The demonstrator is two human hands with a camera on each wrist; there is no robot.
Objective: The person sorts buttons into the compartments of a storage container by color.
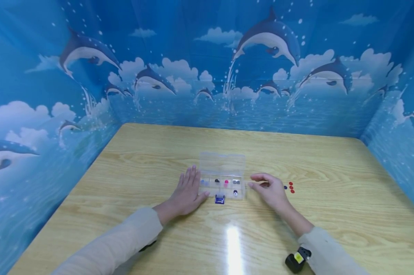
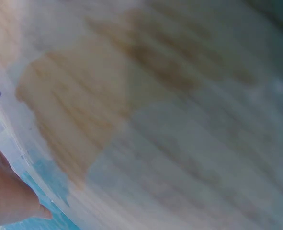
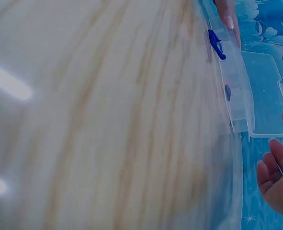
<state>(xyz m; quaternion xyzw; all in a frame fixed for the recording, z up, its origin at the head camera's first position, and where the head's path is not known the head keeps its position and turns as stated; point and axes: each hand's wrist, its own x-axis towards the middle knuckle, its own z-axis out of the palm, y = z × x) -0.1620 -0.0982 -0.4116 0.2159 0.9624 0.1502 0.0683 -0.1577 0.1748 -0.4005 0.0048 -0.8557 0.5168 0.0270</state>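
A clear plastic compartment box (image 1: 212,193) stands on the table with its transparent lid (image 1: 222,164) raised at the back. A blue latch (image 1: 219,199) sits at its front edge. Small round pieces lie in its compartments: a black one (image 1: 217,180), a pink one (image 1: 226,182), silvery ones (image 1: 236,181) and a dark one (image 1: 235,193). My left hand (image 1: 187,194) lies with fingers extended along the box's left side, thumb toward the front corner. Just off the right side hovers my right hand (image 1: 270,191), fingers loosely bent, thumb and index finger apart, nothing visible between them.
Right of my right hand, several red discs (image 1: 291,187) and a dark blue disc (image 1: 285,187) lie on the wooden table (image 1: 152,152). A dolphin-print curtain (image 1: 193,49) encloses the table's back and sides. Near my right sleeve is a black wrist device (image 1: 296,261).
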